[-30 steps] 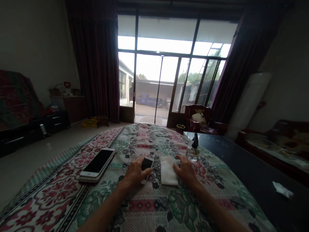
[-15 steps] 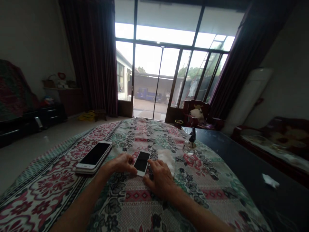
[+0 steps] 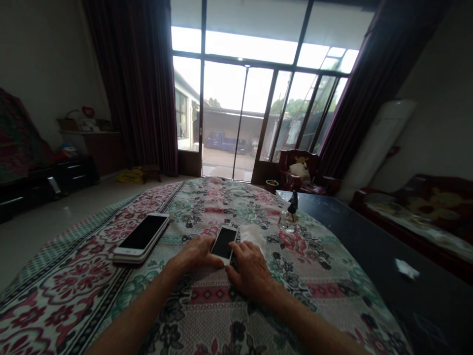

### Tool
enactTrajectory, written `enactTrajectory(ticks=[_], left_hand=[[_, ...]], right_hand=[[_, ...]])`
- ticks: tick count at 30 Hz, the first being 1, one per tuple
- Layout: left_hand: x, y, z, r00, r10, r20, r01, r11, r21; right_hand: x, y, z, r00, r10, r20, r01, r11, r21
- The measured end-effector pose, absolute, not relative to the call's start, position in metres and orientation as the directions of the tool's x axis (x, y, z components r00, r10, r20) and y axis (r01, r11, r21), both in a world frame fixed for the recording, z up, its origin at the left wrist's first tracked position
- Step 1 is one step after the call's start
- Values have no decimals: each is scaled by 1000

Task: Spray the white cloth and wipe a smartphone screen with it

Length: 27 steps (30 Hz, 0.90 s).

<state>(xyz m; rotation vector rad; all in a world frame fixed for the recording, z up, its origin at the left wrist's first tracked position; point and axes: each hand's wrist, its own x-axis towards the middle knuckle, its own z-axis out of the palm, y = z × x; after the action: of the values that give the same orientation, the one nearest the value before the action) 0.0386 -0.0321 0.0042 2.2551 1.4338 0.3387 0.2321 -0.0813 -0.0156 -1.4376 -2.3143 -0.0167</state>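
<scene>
Left hand (image 3: 192, 254), right hand (image 3: 249, 271) against edges of smartphone (image 3: 223, 242); lower end hidden by hands; grip unclear.

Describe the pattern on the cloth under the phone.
The cloth has red, green and black floral bands on a pale ground, best seen in the head view.

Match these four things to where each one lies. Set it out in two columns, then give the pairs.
Things
1. Small phone
2. Large phone
3. Folded white napkin
4. Crumpled white scrap

Places
A. On the dark tabletop
B. Between the left hand and the right hand
C. Just beyond the right hand
D. On the patterned cloth, left of both hands

Pairs: 1-B, 2-D, 3-C, 4-A
</scene>
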Motion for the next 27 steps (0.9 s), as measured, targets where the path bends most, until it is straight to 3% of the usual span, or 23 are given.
enactTrajectory(ticks=[13,17,20,27], left_hand=[[42,-34,2,418,908,-3,793,-363,489],[38,-32,3,395,918,-18,822,-344,454],[32,-29,4,387,921,39,846,-372,383],[29,-22,-17,458,880,126,798,-470,378]], right_hand=[[245,-73,-9,-354,851,388,845,469,-258],[273,-51,2,-176,886,430,898,323,-298],[295,-37,2,-29,929,369,948,143,-284],[314,-26,-7,67,967,245,966,-2,-257]])
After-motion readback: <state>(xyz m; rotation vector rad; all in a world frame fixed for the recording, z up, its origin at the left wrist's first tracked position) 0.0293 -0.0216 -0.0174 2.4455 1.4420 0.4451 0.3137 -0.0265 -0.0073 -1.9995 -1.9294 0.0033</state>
